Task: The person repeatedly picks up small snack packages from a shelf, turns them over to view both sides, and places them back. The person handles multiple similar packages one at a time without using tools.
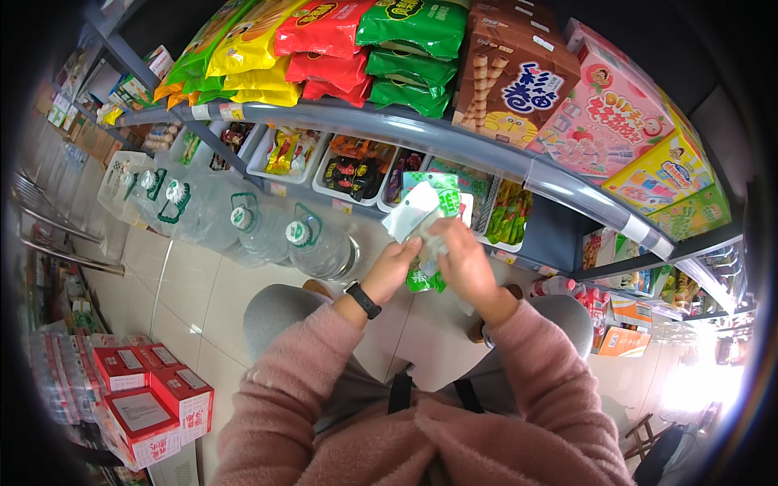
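Observation:
My left hand (395, 270), with a black watch (363, 300) at the wrist, grips several snack packets in front of the lower shelf. The uppermost packet (413, 211) turns a plain whitish face up, and a hole shows near its top. Behind it fans out a green and white packet (448, 199). Below the hands hangs the bright green end of another packet (425, 280). My right hand (467, 262) is on the right side of the bundle, its fingers bent and blurred over a pale, crumpled piece (433, 248); whether that is film or cloth is unclear.
White bins (285, 176) of small packets line the lower shelf. Above runs a shelf edge (389, 130) bearing bagged snacks (322, 30) and a brown wafer-roll box (516, 79). Large water bottles (310, 243) stand at left on the floor. Red cartons (152, 401) are stacked lower left.

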A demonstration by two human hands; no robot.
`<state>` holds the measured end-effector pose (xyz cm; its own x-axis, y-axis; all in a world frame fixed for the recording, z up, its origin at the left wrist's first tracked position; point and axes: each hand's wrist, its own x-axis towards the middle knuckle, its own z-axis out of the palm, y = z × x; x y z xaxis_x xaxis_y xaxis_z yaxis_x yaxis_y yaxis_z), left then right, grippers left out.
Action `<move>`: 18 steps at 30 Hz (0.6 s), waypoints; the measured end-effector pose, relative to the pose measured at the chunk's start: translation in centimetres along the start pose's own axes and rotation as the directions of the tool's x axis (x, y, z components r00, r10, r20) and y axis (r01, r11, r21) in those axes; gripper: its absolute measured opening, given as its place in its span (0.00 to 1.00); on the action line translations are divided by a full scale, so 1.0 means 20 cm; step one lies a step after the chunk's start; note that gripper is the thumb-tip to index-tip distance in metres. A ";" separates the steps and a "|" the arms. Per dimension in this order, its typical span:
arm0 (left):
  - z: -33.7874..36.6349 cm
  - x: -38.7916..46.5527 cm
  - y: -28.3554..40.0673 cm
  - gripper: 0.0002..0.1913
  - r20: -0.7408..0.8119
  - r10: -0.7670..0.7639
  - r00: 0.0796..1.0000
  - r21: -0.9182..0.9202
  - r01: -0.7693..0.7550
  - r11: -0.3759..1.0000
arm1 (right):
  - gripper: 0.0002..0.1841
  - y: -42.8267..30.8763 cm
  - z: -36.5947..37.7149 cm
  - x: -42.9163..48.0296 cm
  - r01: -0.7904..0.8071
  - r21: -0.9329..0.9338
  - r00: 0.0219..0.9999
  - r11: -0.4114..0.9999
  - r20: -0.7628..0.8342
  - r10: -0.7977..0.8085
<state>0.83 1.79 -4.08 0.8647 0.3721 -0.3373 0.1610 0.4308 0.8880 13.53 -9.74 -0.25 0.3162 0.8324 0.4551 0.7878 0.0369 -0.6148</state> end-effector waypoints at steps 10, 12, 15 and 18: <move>0.04 -0.01 -0.02 0.21 0.132 -0.081 0.988 0.302 0.038 0.953 | 0.21 0.03 -0.06 0.06 0.001 0.008 0.993 1.000 -0.117 0.000; 0.05 0.00 -0.05 0.19 0.132 0.053 0.990 0.340 -0.095 0.935 | 0.21 -0.02 0.00 0.02 0.176 0.034 0.984 0.984 -0.008 -0.175; 0.08 0.00 -0.11 0.16 0.142 0.262 0.955 0.374 -0.296 0.879 | 0.21 -0.03 0.04 -0.02 0.200 0.018 0.971 0.980 0.130 -0.200; 0.04 0.01 -0.11 0.17 0.179 0.000 0.984 0.471 -0.086 0.878 | 0.23 0.05 0.01 0.03 0.115 -0.085 0.993 0.990 0.026 -0.113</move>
<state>1.01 0.18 -5.83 0.9360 0.2189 -0.2755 0.2911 -0.0415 0.9558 14.48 -9.14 -0.73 0.2110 0.8369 0.5051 0.8612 0.0853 -0.5011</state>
